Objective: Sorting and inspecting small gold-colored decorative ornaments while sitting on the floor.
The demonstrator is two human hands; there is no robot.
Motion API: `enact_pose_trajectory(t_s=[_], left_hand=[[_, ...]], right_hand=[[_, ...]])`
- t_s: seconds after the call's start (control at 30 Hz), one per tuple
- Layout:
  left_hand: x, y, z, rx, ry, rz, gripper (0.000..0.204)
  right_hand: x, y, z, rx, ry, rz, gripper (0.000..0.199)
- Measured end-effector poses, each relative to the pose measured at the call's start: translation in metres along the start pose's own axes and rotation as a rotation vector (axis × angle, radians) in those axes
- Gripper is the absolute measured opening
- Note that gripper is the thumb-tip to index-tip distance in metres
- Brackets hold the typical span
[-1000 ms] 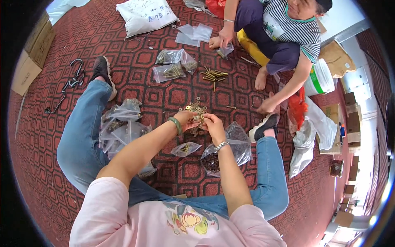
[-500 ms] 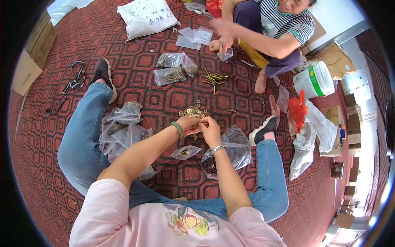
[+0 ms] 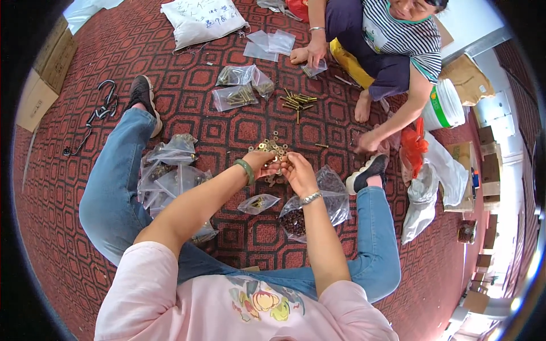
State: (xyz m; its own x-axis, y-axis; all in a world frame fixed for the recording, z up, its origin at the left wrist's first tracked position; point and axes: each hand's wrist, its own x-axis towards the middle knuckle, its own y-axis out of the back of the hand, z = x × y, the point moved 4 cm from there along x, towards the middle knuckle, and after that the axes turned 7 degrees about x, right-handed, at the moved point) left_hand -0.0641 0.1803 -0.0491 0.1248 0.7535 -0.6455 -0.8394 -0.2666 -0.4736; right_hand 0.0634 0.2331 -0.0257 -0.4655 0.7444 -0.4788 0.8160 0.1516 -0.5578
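Note:
Brass-coloured washers [image 3: 272,142] lie in a loose pile on the carpet between my legs. Right at the pile's near edge, my left hand [image 3: 260,163] has its fingers curled around a few washers. Close beside it is my right hand [image 3: 300,174], fingers bent inward; whatever they pinch is too small to make out. Nearer to me lies a small clear bag [image 3: 258,203] with brass-coloured pieces inside. A larger clear bag of dark small parts [image 3: 294,220] rests beneath and beside my right wrist.
Filled clear bags [image 3: 173,153] lie by my left leg. Beyond the washers are brass-coloured bolts [image 3: 298,101], more filled bags [image 3: 239,95] and flat empty bags [image 3: 278,42]. A co-worker [image 3: 398,62] sits at far right, near a white bucket [image 3: 446,105] and red plastic bag [image 3: 414,149].
My hands have moved slightly apart, the right one shifting right with its fingers loosened. The co-worker's one arm has swung down to the floor near my right shoe; the other hand stays by a small bag.

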Motion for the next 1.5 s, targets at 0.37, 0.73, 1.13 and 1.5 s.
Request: enact_pose_trajectory(t_s=[0.37,0.73,1.13,1.5], left_hand=[[0.000,-0.007,0.004,-0.064,0.004,-0.038,0.016],[0.002,-0.004,0.008,-0.143,0.003,-0.099,0.020],[-0.006,0.000,0.015,-0.099,0.011,-0.030,0.015],[-0.003,-0.003,0.016,-0.140,0.025,-0.005,0.016]], right_hand=[[0.002,0.000,0.000,-0.442,0.102,-0.012,0.013],[0.003,0.002,-0.005,-0.653,0.170,0.011,0.016],[-0.004,-0.026,-0.011,-1.148,0.484,-0.129,0.016],[0.012,0.026,-0.002,0.151,-0.022,-0.209,0.022]])
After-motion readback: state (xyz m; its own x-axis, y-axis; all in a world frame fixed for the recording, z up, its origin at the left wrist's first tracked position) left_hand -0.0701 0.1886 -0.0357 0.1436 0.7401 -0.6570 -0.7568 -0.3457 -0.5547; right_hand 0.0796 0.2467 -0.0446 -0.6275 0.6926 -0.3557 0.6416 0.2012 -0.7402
